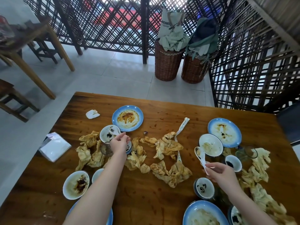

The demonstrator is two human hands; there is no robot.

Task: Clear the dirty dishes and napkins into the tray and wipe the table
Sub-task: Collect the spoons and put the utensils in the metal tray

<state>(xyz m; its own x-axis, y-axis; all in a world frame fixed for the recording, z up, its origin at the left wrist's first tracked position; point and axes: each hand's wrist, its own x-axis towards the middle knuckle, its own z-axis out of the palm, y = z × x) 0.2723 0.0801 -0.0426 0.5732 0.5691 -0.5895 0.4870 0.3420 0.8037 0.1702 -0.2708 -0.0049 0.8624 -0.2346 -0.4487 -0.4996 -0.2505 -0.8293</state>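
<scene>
A wooden table [162, 200] is covered with dirty blue-rimmed plates [127, 118] [224, 132], white bowls and crumpled stained napkins [168, 147]. My left hand [119, 142] reaches over a small blue-rimmed dish [129, 147] beside a white bowl with a spoon in it [109, 133]; its fingers curl at the dish, and the grip is hidden. My right hand [222, 173] holds a white ceramic spoon [201, 157] by its handle, the scoop raised next to a tilted white bowl [210, 144]. No tray is in view.
A pack of white tissues [54, 147] lies at the left edge, a crumpled white napkin [92, 114] further back. A chopstick wrapper [182, 126] lies mid-table. A glass [246, 153] and a sauce dish [233, 162] stand at right. Two wicker baskets [167, 62] and lattice screens stand beyond.
</scene>
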